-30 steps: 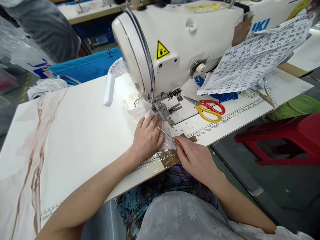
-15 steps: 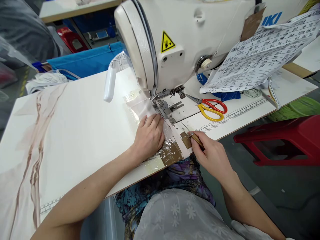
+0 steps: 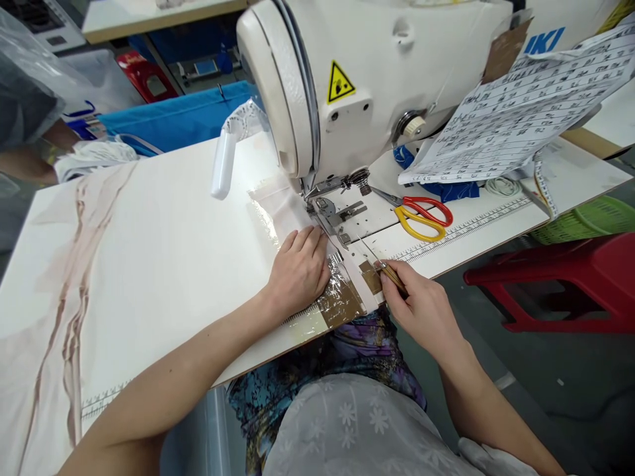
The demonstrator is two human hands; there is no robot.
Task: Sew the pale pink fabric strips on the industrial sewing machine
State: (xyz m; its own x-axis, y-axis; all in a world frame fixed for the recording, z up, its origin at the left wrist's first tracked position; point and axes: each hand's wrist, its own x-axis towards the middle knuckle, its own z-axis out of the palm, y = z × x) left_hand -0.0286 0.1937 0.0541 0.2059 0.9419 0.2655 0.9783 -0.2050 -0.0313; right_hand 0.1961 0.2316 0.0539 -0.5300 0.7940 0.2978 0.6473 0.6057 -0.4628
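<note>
My left hand (image 3: 299, 270) lies palm down, fingers flat and slightly bent, pressing a pale pink fabric piece (image 3: 284, 210) beside the presser foot of the sewing machine (image 3: 367, 73). My right hand (image 3: 421, 297) is closed around the wooden handle of an awl (image 3: 391, 274). Its thin metal tip points up and left toward the machine's needle area, near a narrow pale strip (image 3: 361, 281) at the table's front edge. Scissors (image 3: 421, 218) with one red and one yellow handle rest on the table just beyond the awl.
Sheer pink fabric (image 3: 74, 297) drapes over the table's left side. A printed sheet (image 3: 526, 112) leans at the right above blue cloth (image 3: 451, 190). A red stool (image 3: 560, 284) and green basket (image 3: 585, 221) stand to the right. Another person's arm (image 3: 30, 165) reaches in at far left.
The view has shifted slightly. At far left, another person has moved and their arm now shows by the white cloth bundle. Both my hands keep nearly the same places and holds.
</note>
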